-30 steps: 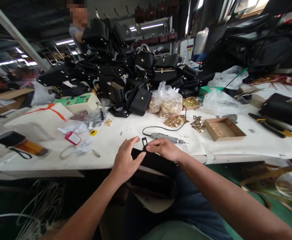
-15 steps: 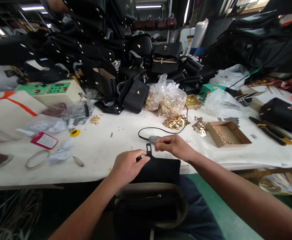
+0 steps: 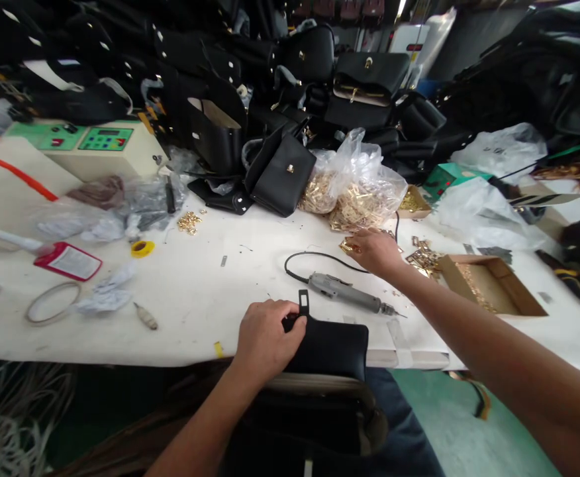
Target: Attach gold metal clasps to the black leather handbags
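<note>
My left hand (image 3: 271, 334) is closed on the flap of a black handbag (image 3: 339, 344), thumb and fingers pinching it beside a narrow tab (image 3: 304, 301) with a rectangular slot. The bag stands open in front of my body, its dark inside facing up. Out over the table, my right hand (image 3: 377, 252) touches a pile of gold metal fittings (image 3: 348, 246). Its fingertips are lost among the pieces, so their grip is unclear. Between the hands lies a grey electric screwdriver (image 3: 344, 293) with a black cord, its bit pointing right.
A cardboard tray (image 3: 498, 285) with small parts and loose gold fittings (image 3: 422, 257) are on the right. Clear bags of hardware (image 3: 364, 199) stand behind, before stacked black bags. On the left are yellow tape (image 3: 142, 248), a red-labelled bottle (image 3: 69, 262) and a control box (image 3: 106, 152).
My right hand has moved from beside the flap tab, forward and right to the gold pile, uncovering the screwdriver. My left hand keeps its hold on the flap. The view has shifted downward.
</note>
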Tool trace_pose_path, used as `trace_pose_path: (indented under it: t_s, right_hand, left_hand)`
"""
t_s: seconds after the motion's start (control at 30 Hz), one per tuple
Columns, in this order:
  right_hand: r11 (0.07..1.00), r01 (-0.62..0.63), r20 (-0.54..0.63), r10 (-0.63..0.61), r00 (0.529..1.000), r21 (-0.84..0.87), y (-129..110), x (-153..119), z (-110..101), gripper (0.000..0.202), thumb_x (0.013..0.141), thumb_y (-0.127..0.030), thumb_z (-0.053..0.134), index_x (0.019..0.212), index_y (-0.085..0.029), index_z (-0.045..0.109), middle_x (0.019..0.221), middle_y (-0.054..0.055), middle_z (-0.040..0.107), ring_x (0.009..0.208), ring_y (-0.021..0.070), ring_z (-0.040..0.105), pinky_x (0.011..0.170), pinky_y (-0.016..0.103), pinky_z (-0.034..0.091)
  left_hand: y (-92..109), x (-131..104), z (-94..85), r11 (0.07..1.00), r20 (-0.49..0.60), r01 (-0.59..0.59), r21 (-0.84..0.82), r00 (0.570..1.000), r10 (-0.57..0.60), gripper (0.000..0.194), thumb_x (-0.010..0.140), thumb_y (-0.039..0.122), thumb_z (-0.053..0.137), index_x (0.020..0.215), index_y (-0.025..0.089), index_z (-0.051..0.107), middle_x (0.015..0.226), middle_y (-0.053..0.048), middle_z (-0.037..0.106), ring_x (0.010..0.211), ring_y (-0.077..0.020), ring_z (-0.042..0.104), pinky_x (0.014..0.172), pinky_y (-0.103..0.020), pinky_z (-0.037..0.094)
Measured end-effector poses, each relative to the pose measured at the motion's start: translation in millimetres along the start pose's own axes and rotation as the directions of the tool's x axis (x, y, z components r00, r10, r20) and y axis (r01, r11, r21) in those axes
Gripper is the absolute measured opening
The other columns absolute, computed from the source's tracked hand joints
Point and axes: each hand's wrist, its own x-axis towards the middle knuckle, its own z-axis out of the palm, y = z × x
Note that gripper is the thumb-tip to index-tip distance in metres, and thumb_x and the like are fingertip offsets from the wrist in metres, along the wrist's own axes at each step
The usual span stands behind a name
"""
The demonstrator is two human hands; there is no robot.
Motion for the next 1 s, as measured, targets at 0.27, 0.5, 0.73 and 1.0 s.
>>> trace_pose_path:
  t_s: [0.27, 0.5, 0.73, 1.0]
  right_hand:
    - [0.992, -0.072, 0.142, 0.087, 0.986, -0.107, -9, 13, -14, 0.033, 0.095, -0.044, 0.054, 0.107, -0.025, 0.079, 0.108, 0.012, 0.077, 0.102, 0.031, 0.069, 0.085, 0.039, 0.049]
    - [0.99, -0.132, 0.138, 0.139, 0.981, -0.059, -23, 30, -15, 0.029, 0.09, -0.038, 0.061, 0.101, -0.02, 0.082, 0.103, 0.017, 0.077, 0.099, 0.0344, 0.072, 0.085, 0.043, 0.052]
    - [0.974, -0.059, -0.046, 0.071, 0.996, 0.221, -9, 6, -19, 0.03, 0.098, -0.036, 0.054, 0.109, -0.025, 0.08, 0.114, 0.007, 0.077, 0.102, 0.0236, 0.071, 0.085, 0.033, 0.055]
    - [0.516, 0.278, -0.419, 0.179, 0.89, 0.81, -63, -74, -21, 0.009, 0.09, -0.031, 0.072, 0.092, -0.027, 0.079, 0.108, 0.007, 0.073, 0.103, 0.0234, 0.068, 0.083, 0.037, 0.058]
  left_hand:
    - [-9, 2, 18.9, 0.982, -0.092, -0.031, -0.186, 0.996, 0.013, 0.003, 0.084, 0.024, 0.066, 0.082, 0.024, 0.068, 0.085, 0.002, 0.074, 0.084, -0.0197, 0.066, 0.079, -0.032, 0.044]
    - [-12, -1, 18.4, 0.975, -0.131, -0.068, -0.212, 0.991, 0.04, 0.004, 0.083, 0.024, 0.066, 0.079, 0.023, 0.067, 0.081, 0.001, 0.072, 0.081, -0.0188, 0.066, 0.079, -0.032, 0.045]
    - [-13, -1, 16.5, 0.977, -0.118, -0.079, -0.2, 0.991, 0.056, 0.005, 0.084, 0.025, 0.065, 0.08, 0.024, 0.067, 0.083, 0.001, 0.073, 0.082, -0.0197, 0.067, 0.077, -0.031, 0.047]
    - [-7, -2, 11.6, 0.973, -0.097, -0.05, -0.225, 0.995, 0.028, 0.003, 0.085, 0.023, 0.065, 0.082, 0.024, 0.067, 0.086, 0.0, 0.074, 0.085, -0.019, 0.067, 0.08, -0.03, 0.048]
